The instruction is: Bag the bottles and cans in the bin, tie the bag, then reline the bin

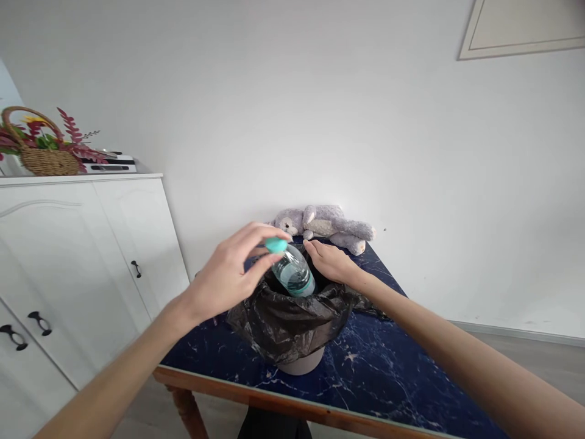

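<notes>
My left hand is nearly closed, thumb and fingers pinching the teal cap of a clear bottle. The bottle leans, cap up to the left, its lower end within the mouth of a black bag; I can't tell whether its base rests on anything. I suppose I hold it by the cap because the top is the easiest part to reach there. My right hand is partly curled at the right of the bag's rim, touching it, probably to keep the opening steady; my fingers are partly hidden, so I can't say if they pinch the plastic.

The bag lines a pale bin, its edge folded outside, likely so it won't slip in. The bin stands upright on the blue marbled surface. Behind it, a grey plush toy lies against the wall. Left stands a white cabinet with a flower basket on top.
</notes>
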Demonstrator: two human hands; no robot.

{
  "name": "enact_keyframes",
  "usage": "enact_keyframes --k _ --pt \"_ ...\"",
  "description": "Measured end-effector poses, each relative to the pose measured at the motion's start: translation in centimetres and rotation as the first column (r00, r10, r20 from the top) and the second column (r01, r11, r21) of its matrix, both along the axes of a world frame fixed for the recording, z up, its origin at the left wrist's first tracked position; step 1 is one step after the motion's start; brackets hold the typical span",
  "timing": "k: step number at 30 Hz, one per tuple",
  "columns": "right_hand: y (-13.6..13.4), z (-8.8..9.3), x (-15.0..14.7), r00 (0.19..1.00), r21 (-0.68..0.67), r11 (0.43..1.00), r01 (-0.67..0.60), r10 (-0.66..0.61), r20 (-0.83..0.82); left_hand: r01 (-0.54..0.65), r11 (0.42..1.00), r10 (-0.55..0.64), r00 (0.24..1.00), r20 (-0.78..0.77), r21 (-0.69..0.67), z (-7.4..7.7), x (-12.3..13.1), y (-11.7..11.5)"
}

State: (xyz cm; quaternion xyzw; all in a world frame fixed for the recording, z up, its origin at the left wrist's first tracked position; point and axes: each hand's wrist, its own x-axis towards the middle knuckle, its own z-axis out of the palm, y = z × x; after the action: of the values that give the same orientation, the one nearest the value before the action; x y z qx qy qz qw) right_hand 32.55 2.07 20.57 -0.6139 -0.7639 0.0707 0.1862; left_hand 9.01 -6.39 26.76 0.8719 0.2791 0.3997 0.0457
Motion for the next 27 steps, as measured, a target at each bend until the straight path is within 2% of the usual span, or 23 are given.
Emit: enact_keyframes --k 4,5,7,9,12,14,15,19,23,25,27 --pt "-0.3 0.1 0.0 0.998 -0.001 0.999 -0.046 0.046 0.042 0.058 0.980 -0.104 0.966 -0.236 -0.193 -1.2 1.3 0.1" --pt "-0.4 0.2 0.0 0.998 -0.004 0.999 -0.044 0.045 0.043 0.069 0.974 -0.124 0.959 -0.254 -0.215 -1.3 1.4 0.3" --pt "-0.3 0.1 0.0 0.999 -0.013 1.000 -0.023 0.024 0.031 0.059 0.976 -0.099 0.977 -0.188 -0.208 -1.6 1.1 0.9" --pt "-0.2 0.1 -0.1 1.000 -0.022 1.000 0.004 -0.004 0.013 -0.030 0.989 0.024 0.999 -0.037 -0.148 -1.7 0.0 2.2" --pt "0.0 0.1 -0.1 1.000 -0.027 0.999 0.027 -0.028 -0.011 -0.297 0.953 0.301 0.950 0.081 -0.060 -2.6 -3.4 5.7" --pt "0.0 0.1 -0.2 0.999 -0.029 0.999 0.032 -0.032 -0.020 -0.508 0.861 0.506 0.860 -0.066 -0.021 -3.9 -6.3 8.7" --pt "0.0 0.1 -0.2 0.999 -0.030 0.999 0.033 -0.033 -0.023 -0.554 0.832 0.547 0.828 -0.124 -0.025 -4.8 -7.7 10.2" --pt "-0.2 0.1 -0.3 0.999 -0.031 0.999 0.036 -0.036 -0.018 -0.622 0.780 0.564 0.748 -0.350 -0.072 -9.3 -12.2 14.4" --pt "-0.1 0.1 -0.4 0.999 -0.030 0.999 0.043 -0.043 -0.001 -0.650 0.757 0.551 0.689 -0.470 -0.067 -13.3 -13.5 15.1" --pt "-0.1 0.1 -0.4 0.999 -0.030 0.999 0.044 -0.044 0.006 -0.630 0.775 0.535 0.695 -0.481 -0.048 -14.2 -13.4 14.7" --pt "0.0 0.0 -0.3 0.999 -0.029 0.999 0.042 -0.042 0.011 -0.592 0.805 0.513 0.721 -0.465 -0.029 -14.3 -13.2 14.2"
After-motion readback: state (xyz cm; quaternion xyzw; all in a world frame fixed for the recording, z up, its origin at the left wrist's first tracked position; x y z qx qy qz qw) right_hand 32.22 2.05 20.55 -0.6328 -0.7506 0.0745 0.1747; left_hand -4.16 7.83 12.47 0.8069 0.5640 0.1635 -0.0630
